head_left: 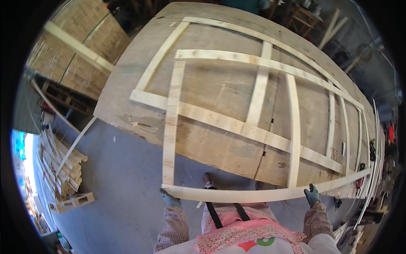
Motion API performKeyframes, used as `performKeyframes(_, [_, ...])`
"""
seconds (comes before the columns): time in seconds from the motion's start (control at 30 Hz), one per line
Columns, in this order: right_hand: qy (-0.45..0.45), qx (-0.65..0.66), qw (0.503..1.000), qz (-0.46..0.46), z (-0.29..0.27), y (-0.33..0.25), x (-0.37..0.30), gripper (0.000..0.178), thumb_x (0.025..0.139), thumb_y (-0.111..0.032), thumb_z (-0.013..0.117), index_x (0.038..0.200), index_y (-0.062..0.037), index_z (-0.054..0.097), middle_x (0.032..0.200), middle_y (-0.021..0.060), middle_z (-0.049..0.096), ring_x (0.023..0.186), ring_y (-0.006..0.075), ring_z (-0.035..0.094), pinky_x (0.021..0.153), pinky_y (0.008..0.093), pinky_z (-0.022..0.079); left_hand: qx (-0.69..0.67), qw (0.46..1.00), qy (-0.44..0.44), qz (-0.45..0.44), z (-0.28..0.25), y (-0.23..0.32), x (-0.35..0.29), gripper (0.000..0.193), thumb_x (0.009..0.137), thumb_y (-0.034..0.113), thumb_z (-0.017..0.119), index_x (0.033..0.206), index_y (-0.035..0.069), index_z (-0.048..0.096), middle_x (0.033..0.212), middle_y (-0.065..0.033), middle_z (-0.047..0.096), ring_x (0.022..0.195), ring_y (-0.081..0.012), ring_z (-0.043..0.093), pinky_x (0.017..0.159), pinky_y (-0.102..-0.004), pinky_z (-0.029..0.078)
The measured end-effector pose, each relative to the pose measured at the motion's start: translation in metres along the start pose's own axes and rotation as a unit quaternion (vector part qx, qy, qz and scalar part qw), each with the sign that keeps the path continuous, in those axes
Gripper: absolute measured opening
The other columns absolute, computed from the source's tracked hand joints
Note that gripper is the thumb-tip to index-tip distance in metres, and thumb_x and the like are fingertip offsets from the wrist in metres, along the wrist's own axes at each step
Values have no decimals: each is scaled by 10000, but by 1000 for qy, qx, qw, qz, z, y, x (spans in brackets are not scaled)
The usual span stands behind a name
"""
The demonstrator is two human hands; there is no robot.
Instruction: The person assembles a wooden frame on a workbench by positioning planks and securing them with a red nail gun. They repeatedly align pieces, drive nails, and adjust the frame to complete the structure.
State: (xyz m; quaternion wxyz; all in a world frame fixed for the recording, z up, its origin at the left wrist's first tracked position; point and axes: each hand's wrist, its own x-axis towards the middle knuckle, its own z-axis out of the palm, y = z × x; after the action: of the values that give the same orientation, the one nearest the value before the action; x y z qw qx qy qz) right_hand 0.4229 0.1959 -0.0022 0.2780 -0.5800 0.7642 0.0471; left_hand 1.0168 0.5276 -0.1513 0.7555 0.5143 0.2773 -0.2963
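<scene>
- Two gloved hands of yours close on the near rail of the upper wooden frame [237, 196]: the left gloved hand [171, 199] grips at its left corner, the right gloved hand [312, 195] farther along, short of its right end.
- That frame spans the work table [118, 84] at an angle, its near rail out past the near edge, its far rail above the lower wooden frame [224, 122]; you cannot tell from here whether the two touch.
- Your hold looks uneven, since more rail runs beyond your right hand than your left; sliding the right grip outward would probably balance it better.
- Raise or lower both hands together, as a long slatted frame like this is likely to twist and strain its corner joints.
- Keep your fingers from between the rails and the near edge, where they could be pinched.
- The lower frame lies under your crosspieces, so any sideways drag could catch on it.
- Dark tools [372, 150] sit by the right edge of the table; give that end room.
- Beyond the left edge stands a banded board stack [89, 21]; a slat pile [63, 169] lies on the floor off the near-left corner, so mind it if you step left.
</scene>
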Motion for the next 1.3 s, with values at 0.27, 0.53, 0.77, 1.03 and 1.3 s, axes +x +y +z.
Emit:
performKeyframes(0.27, [165, 110, 978, -62, -119, 105, 168, 703, 719, -237, 656, 1302, -17, 329, 1273, 192, 420, 1163, 309, 422, 959, 355, 353, 604, 626, 282, 405, 107, 14, -101, 544, 804, 113, 565, 1271, -8, 313, 1224, -183, 435, 1086, -323, 455, 921, -412, 375])
performKeyframes(0.53, [278, -128, 951, -28, -239, 125, 326, 856, 638, -250, 706, 1341, -50, 260, 1317, 197, 357, 1204, 340, 343, 1014, 388, 267, 414, 884, -216, 30, 299, -233, -287, 416, 829, 39, 552, 1218, -12, 414, 1165, -94, 484, 1033, -155, 486, 889, -241, 408])
performKeyframes(0.77, [116, 208, 971, -4, -237, 196, 473, 932, 691, -148, 707, 1372, -4, 87, 1301, 261, 349, 1121, 328, 455, 871, 315, 424, 608, 777, -156, 48, 349, -350, -295, 411, 780, 343, 639, 1031, 33, 540, 812, -78, 592, 700, -129, 537, 618, -264, 433])
performKeyframes(1.03, [93, 253, 963, 11, -233, 220, 542, 664, 629, -158, 677, 1202, 71, 431, 1124, 185, 531, 922, 249, 559, 759, 329, 482, 607, 790, -58, 67, 376, -348, -310, 563, 787, 545, 507, 1004, 31, 581, 928, -134, 621, 843, -248, 588, 736, -334, 433])
performKeyframes(1.3, [177, 80, 981, 32, -307, 171, 333, 631, 670, -338, 696, 1182, -38, 481, 1100, 207, 538, 901, 321, 557, 777, 409, 481, 584, 799, -53, 134, 319, -270, -377, 508, 797, 523, 503, 934, 44, 605, 820, -128, 627, 754, -260, 597, 677, -348, 437])
